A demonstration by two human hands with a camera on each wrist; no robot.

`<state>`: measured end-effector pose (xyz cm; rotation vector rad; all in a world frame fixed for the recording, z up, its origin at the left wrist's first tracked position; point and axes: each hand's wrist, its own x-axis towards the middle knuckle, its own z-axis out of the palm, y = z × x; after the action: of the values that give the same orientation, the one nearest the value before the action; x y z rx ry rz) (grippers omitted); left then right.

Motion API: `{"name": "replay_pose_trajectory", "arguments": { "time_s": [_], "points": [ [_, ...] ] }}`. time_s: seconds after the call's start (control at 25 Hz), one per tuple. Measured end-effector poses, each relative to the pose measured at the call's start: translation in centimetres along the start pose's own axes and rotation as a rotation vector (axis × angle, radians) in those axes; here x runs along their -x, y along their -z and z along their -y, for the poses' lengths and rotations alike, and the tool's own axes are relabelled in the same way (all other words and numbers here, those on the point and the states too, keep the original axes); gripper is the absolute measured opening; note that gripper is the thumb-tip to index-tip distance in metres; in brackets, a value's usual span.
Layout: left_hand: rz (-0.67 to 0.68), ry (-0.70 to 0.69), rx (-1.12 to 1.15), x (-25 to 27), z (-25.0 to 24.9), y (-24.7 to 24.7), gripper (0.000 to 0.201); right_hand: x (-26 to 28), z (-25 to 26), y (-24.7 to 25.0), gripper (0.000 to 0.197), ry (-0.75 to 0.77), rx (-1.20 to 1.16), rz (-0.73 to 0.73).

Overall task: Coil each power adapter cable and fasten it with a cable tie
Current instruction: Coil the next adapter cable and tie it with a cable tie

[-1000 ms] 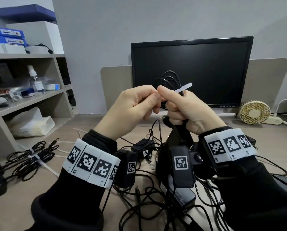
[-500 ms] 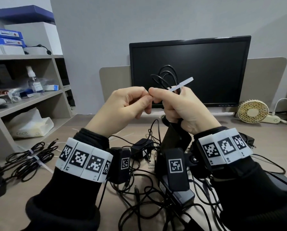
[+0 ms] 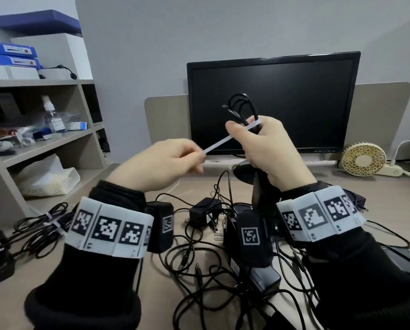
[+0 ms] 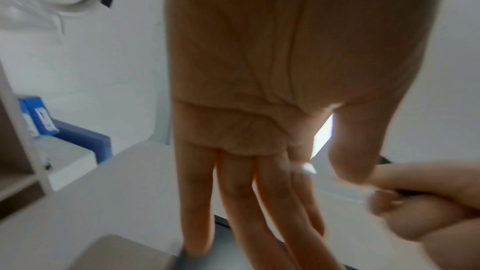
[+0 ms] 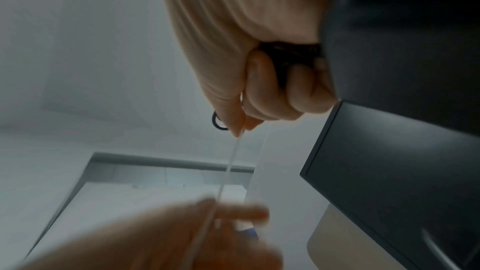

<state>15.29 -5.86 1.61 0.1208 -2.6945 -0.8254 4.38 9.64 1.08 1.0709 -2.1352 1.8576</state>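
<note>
R hand (image 3: pixel 268 148) grips the coiled cable (image 3: pixel 241 108) above the desk (image 3: pixel 56 270); L hand (image 3: pixel 168 160) pinches the cable tie (image 3: pixel 225 140) tail. Pull straight, w/ steady tension, till snug around all loops.

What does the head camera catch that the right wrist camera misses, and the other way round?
Only the head view shows the desk with its loose adapters, the shelf and the fan. Only the right wrist view shows the right hand's curled fingers from beneath, gripping the coiled cable. Both show the white cable tie stretched to the left hand, and the monitor.
</note>
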Motion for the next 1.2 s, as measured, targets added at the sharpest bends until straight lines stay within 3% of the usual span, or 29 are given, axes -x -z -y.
{"name": "replay_pose_trajectory", "arguments": {
  "time_s": [0.2,0.4,0.6,0.68,0.8,0.88,0.96,1.04,1.12,1.2],
  "points": [
    [-0.266,-0.022,0.227,-0.9,-3.4,-3.2,0.033,0.6,0.6,-1.2,0.031,0.065,0.097,0.005],
    [-0.407,-0.073,0.605,-0.9,-2.8,-3.2,0.044,0.7,0.7,-1.3,0.044,0.179,0.108,-0.074],
    [-0.545,-0.126,0.597,0.1,-3.2,-2.9,0.054,1.2,1.9,-1.5,0.051,0.274,0.208,-0.176],
    [-0.559,-0.098,0.545,1.3,-3.0,-2.0,0.059,1.4,3.3,-2.0,0.046,0.276,0.181,-0.118],
    [-0.628,-0.028,0.403,4.1,-2.1,0.1,0.048,1.3,5.6,-3.2,0.035,0.204,-0.009,0.037],
    [-0.725,0.138,0.257,5.7,-0.1,1.9,0.086,1.0,6.9,-4.1,0.033,0.121,-0.154,0.089],
    [-0.811,0.245,0.252,8.1,1.9,3.7,0.122,1.6,8.1,-6.2,0.034,0.022,-0.238,0.169],
    [-0.77,0.275,0.423,11.0,3.6,5.1,0.127,2.5,9.6,-9.1,0.032,-0.09,-0.309,0.262],
    [-0.563,0.269,0.562,13.1,4.9,5.4,0.114,3.2,10.8,-11.8,0.026,-0.201,-0.425,0.344],
    [-0.344,0.265,0.528,15.4,6.7,5.7,0.094,4.1,11.8,-15.1,0.024,-0.319,-0.597,0.412]
  ]
}}
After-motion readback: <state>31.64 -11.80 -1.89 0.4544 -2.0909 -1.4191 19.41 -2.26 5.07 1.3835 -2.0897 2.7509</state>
